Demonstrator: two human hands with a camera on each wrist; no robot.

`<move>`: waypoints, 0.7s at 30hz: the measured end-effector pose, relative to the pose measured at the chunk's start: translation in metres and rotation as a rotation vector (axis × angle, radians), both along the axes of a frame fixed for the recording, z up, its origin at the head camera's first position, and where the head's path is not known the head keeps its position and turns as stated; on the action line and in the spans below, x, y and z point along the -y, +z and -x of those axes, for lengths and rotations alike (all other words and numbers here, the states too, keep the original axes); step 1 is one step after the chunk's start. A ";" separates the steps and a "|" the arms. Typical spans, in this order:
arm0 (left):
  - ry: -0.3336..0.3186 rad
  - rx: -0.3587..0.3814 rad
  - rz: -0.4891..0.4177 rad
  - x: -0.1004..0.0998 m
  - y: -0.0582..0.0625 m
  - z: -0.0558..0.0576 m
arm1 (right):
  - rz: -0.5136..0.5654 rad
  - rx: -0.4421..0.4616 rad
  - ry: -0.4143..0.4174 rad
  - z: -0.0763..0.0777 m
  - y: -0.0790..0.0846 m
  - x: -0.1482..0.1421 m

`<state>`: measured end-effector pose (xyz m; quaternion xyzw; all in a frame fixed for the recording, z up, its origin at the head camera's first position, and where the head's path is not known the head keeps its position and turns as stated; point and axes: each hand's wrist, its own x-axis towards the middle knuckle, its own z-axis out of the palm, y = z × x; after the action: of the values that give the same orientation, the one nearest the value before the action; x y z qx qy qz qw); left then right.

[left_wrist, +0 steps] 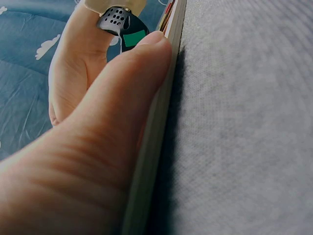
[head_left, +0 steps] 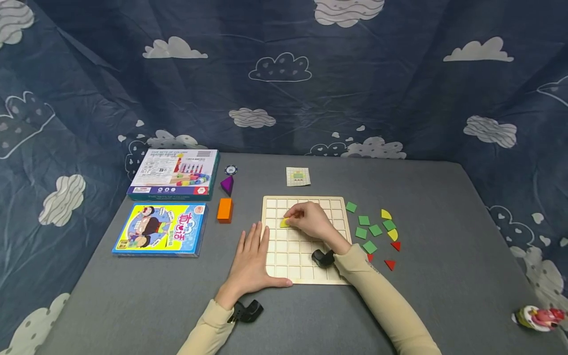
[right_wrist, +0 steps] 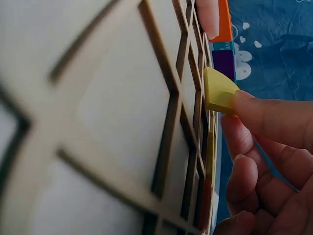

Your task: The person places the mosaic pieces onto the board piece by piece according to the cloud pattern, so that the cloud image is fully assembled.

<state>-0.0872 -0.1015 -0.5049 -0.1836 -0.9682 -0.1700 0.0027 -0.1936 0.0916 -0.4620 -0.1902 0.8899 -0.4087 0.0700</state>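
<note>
My right hand [head_left: 312, 221] pinches a yellow quarter-circle piece [right_wrist: 219, 92] between thumb and fingertips, over the left part of a wooden grid board [head_left: 277, 259]. In the right wrist view the piece stands tilted right at the raised grid lines, and a yellow piece [right_wrist: 211, 152] and a red piece [right_wrist: 206, 200] show in cells farther along. My left hand [head_left: 250, 261] lies at the board's left edge, fingers straight and thumb stretched along the near edge. In the left wrist view that thumb [left_wrist: 122, 83] presses against the board's side.
Several green squares [head_left: 375, 230], yellow quarter-circles [head_left: 386, 214] and red triangles [head_left: 390, 265] lie right of the board. Behind it is a pattern card [head_left: 298, 176]. Leftward are an orange block [head_left: 225, 210], a purple piece [head_left: 227, 185], a chip [head_left: 230, 169] and two boxes [head_left: 159, 229]. A figurine [head_left: 538, 318] stands far right.
</note>
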 end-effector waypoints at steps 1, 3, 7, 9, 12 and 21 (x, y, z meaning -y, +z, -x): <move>0.000 -0.002 0.002 0.000 0.000 0.000 | -0.009 -0.005 0.002 0.000 0.000 0.001; -0.001 -0.006 0.003 0.000 0.000 0.000 | -0.026 -0.014 0.001 0.001 0.001 0.003; -0.002 -0.005 0.002 0.000 0.000 0.000 | -0.045 -0.023 0.001 0.001 0.003 0.005; -0.001 -0.003 0.001 0.000 0.000 0.000 | -0.053 -0.022 0.006 0.002 0.003 0.006; -0.001 -0.004 0.005 0.000 0.000 0.000 | -0.071 -0.009 0.008 0.003 0.003 0.007; -0.002 -0.006 0.007 0.000 -0.001 0.000 | -0.155 -0.002 0.003 0.006 0.002 0.008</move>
<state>-0.0876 -0.1016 -0.5059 -0.1849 -0.9687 -0.1658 0.0049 -0.1992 0.0839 -0.4604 -0.1860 0.9186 -0.3385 0.0842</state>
